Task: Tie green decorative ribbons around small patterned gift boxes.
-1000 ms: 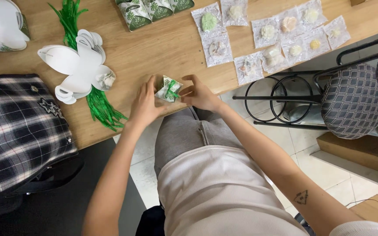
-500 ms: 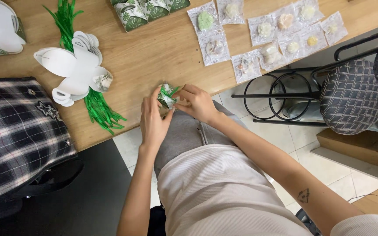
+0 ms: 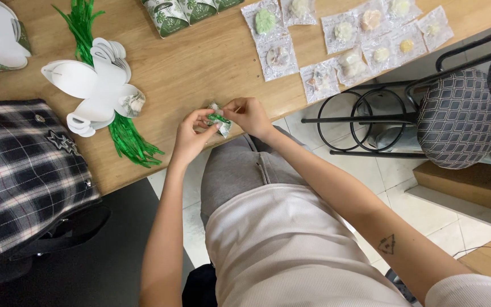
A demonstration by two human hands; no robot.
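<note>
My left hand (image 3: 191, 136) and my right hand (image 3: 249, 115) meet at the near edge of the wooden table (image 3: 200, 68). Between their fingertips they pinch a small white packet with green ribbon (image 3: 219, 120), held just over the table edge above my lap. Both hands grip it, the left from the left side, the right from above and the right. Most of the packet is hidden by my fingers.
A flat white petal-shaped box blank (image 3: 95, 85) lies on a bundle of green shredded strips (image 3: 121, 133) to the left. Several clear-wrapped sweets (image 3: 342, 42) are spread at the back right. A plaid bag (image 3: 21, 170) sits at left, folded boxes (image 3: 186, 11) at the top, a stool (image 3: 458, 116) at right.
The small packet has been lifted and turned between my fingers. Both hands moved slightly away from me toward the table edge, and the fingertips closed more tightly around it.
</note>
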